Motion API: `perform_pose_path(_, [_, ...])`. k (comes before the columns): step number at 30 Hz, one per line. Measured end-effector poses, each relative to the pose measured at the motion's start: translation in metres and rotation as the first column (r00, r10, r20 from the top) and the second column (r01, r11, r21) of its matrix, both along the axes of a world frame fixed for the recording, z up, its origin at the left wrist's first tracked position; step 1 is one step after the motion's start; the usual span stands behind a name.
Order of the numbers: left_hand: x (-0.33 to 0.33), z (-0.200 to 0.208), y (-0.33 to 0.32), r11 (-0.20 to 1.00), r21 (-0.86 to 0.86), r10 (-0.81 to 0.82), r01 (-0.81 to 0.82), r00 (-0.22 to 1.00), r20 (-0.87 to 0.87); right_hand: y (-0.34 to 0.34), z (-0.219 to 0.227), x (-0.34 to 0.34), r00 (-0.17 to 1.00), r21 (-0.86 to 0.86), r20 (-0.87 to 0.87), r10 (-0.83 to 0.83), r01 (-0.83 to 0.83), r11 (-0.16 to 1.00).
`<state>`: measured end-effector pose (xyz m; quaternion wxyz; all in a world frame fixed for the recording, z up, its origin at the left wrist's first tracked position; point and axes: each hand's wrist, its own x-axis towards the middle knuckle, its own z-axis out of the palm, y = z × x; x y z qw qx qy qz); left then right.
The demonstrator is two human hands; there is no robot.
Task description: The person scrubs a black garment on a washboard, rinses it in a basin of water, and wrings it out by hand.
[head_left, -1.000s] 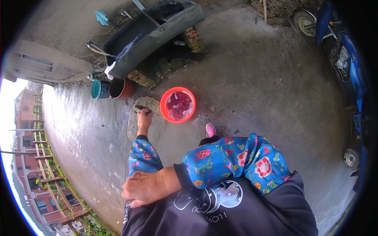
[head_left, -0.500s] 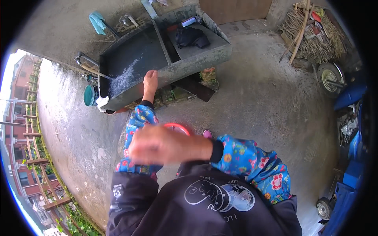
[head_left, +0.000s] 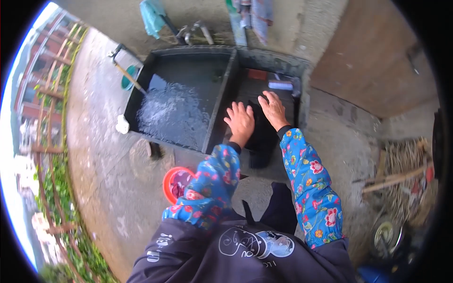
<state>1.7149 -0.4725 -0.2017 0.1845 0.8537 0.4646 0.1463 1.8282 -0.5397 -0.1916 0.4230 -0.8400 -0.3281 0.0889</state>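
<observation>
I stand at a dark concrete double sink [head_left: 221,101]. Its left compartment holds rippling water [head_left: 172,111]. A black garment [head_left: 261,139] lies in the right compartment and hangs over the front edge. My left hand [head_left: 240,121] lies flat on the garment's left side with the fingers spread. My right hand [head_left: 272,109] rests palm down on it just to the right, fingers apart. Neither hand grips the cloth. Both arms wear blue flowered sleeve covers.
A scrub brush [head_left: 281,85] and an orange block [head_left: 257,74] lie at the back of the right compartment. A red basin [head_left: 173,181] sits on the ground by my left elbow. A wooden-handled ladle [head_left: 128,78], a teal bucket, taps [head_left: 193,31] and stacked firewood [head_left: 401,181] stand around.
The view swung from the ground and red basin up to the sink. My left hand left the sink's rim, and both hands now lie on the black garment.
</observation>
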Motion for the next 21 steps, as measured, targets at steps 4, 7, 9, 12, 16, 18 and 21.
perform_pose_path(4, [-0.022,-0.002,0.012,0.981,0.056,0.194,-0.188,0.974,-0.119,0.044,-0.046,-0.015,0.891,-0.268,-0.356,0.283,-0.388,0.882])
perform_pose_path(7, [-0.052,0.006,0.023,0.996,-0.063,0.021,-0.063,0.851,-0.524,0.055,-0.062,-0.028,0.678,-0.447,-0.015,0.735,-0.662,0.602])
perform_pose_path(9, [-0.036,0.01,0.009,0.963,0.27,0.157,-0.023,0.86,-0.486,0.049,-0.094,-0.004,0.616,-0.146,0.14,0.775,-0.761,0.632])
perform_pose_path(12, [-0.043,0.041,-0.023,0.98,-0.167,0.048,-0.106,0.947,-0.319,0.005,-0.008,-0.008,0.59,0.179,-0.562,0.579,-0.597,0.782])
perform_pose_path(16, [-0.06,0.068,-0.099,0.996,-0.079,-0.021,0.045,0.958,0.285,-0.09,0.028,-0.04,0.826,0.39,-0.065,0.56,-0.496,0.776])
perform_pose_path(18, [-0.067,0.046,-0.109,0.987,0.048,-0.159,0.152,0.961,0.228,-0.097,0.014,-0.04,0.731,0.242,-0.205,0.651,-0.606,0.757])
perform_pose_path(21, [-0.04,0.015,-0.025,0.985,-0.053,-0.155,0.163,0.98,0.128,-0.018,-0.081,-0.012,0.8,-0.013,-0.081,0.595,-0.598,0.802])
